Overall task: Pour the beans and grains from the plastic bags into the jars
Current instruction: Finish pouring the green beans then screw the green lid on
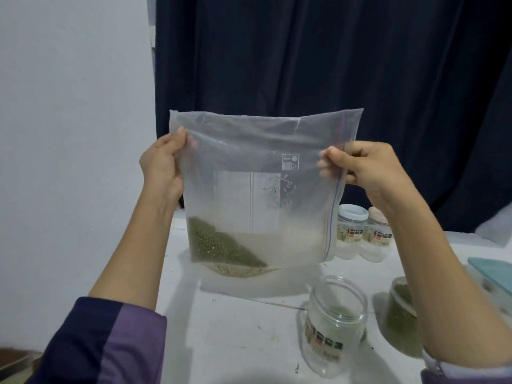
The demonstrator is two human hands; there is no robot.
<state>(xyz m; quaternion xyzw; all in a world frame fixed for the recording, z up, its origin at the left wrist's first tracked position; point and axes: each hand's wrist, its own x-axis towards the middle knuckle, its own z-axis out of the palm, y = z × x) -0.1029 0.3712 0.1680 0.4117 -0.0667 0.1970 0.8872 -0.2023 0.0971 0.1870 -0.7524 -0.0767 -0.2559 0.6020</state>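
One clear zip bag [257, 189] is held upright in the air above the desk [235, 328], in front of a dark curtain [332, 51]. A small heap of green beans [221, 248] sits in its lower left corner; the rest of the bag looks empty. The zip strip runs down the bag's right edge.

The left hand [163, 164] pinches the bag's upper left edge, thumb on the near face. The right hand [363, 167] pinches the upper right edge by the zip strip, fingers curled round the plastic. Two hands are in view, both gripping the bag.

Four jars are counted. One open jar [335, 325] stands on the desk below the bag's right side, with a thin layer of green beans at its bottom. One bean jar [399, 317] stands just right of it, partly hidden by the right forearm and well filled with green beans. Two lidded jars [352, 231] stand side by side further back, behind the bag's right edge. One teal lid [493, 270] lies at the desk's right edge.
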